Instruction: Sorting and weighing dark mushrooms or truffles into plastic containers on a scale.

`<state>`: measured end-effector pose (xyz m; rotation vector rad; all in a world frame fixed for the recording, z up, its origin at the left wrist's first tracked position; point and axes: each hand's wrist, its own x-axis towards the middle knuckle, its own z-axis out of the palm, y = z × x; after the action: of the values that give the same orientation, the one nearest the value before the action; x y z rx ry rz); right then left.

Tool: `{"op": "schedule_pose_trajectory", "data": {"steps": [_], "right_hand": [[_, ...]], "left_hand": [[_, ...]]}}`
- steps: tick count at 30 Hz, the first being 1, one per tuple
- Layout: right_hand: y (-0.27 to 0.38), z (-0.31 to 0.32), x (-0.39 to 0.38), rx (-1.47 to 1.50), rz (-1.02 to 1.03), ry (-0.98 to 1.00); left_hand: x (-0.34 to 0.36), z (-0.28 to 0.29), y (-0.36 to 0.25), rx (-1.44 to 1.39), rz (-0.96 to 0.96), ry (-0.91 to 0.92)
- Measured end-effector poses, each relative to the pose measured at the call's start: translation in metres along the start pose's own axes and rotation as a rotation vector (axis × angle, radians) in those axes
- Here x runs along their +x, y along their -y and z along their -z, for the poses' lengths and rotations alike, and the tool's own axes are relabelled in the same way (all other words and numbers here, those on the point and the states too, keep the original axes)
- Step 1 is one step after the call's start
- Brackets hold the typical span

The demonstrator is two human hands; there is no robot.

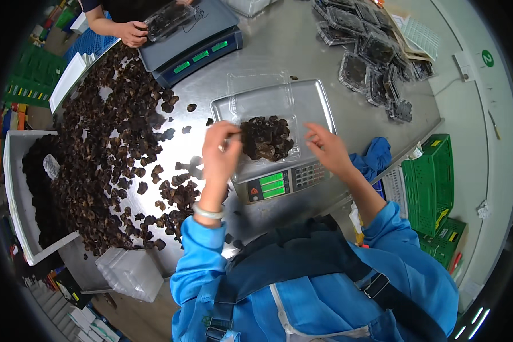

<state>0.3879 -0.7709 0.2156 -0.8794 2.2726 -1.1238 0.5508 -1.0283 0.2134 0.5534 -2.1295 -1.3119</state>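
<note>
On a steel table point(279, 43), a clear plastic tray point(265, 134) of dark dried fungus point(266, 138) sits on a scale point(279, 171), the left hand point(221, 154) pinching a piece at its left edge, the right hand point(326, 149) hovering loose-fingered just right.

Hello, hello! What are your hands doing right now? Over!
Left hand pinching dark dried fungus at clear tray on scale. Right hand open, empty, beside tray. Loose fungus pile to the left, nothing blocking.
</note>
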Motion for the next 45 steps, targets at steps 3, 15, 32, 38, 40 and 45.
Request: {"op": "schedule_pose_trajectory", "data": {"steps": [3, 15, 32, 38, 40, 45], "right_hand": [[0.014, -0.007, -0.003, -0.046, 0.116, 0.053], [-0.013, 0.009, -0.067, -0.175, 0.097, 0.056], [-0.001, -0.008, -0.063, -0.268, 0.263, 0.086], [0.006, -0.015, -0.050, -0.259, 0.321, 0.067], [0.002, -0.009, -0.050, -0.268, 0.299, 0.062], [-0.023, 0.006, -0.065, -0.252, 0.271, -0.014]], "left_hand": [[-0.010, -0.029, -0.010, 0.213, -0.138, 0.170], [-0.109, 0.104, 0.127, 0.559, 0.388, -0.239], [-0.050, 0.062, 0.034, 0.145, 0.258, -0.112], [-0.012, -0.043, -0.037, 0.357, -0.348, 0.158], [-0.010, -0.053, -0.036, 0.398, -0.380, 0.195], [-0.004, -0.024, -0.036, 0.204, -0.317, 0.013]]}}
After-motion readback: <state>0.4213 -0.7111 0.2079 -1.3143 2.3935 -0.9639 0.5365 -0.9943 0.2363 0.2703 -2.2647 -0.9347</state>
